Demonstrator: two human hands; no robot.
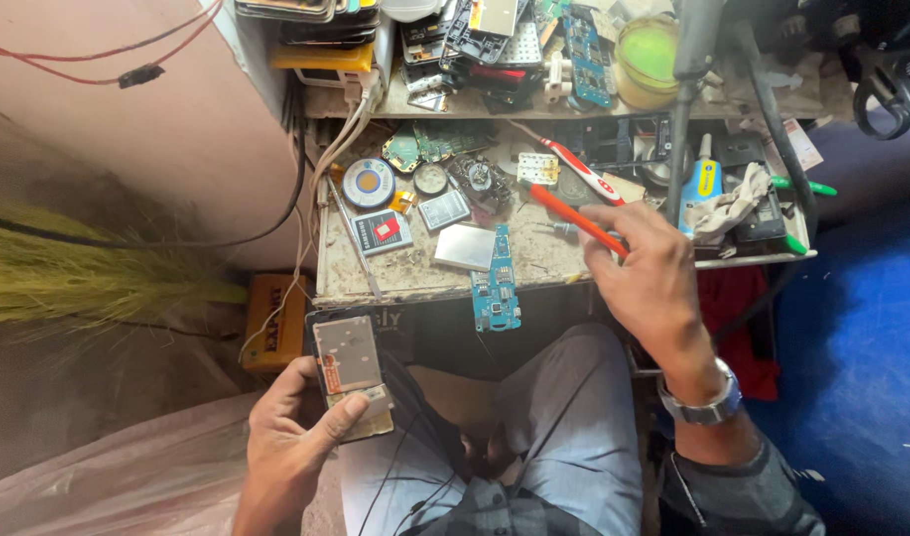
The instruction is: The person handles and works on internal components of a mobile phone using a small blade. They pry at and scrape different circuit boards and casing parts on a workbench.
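My left hand [294,437] holds an opened phone body [348,369] over my lap, its metal inner face up and my thumb across its lower end. My right hand [642,273] reaches onto the front of the small work table [395,283] and grips an orange-handled tool [574,220] that points up and left. A blue circuit board [496,283] hangs over the table's front edge just left of that hand. A silver flat plate [465,246] lies beside the board.
The table holds a solder wire reel [368,183], a small battery [443,209], a red-and-white tool [574,169], a blue glue bottle [701,189] and loose boards. A shelf above carries phone parts and a green tub [649,55]. A broom [78,273] lies left.
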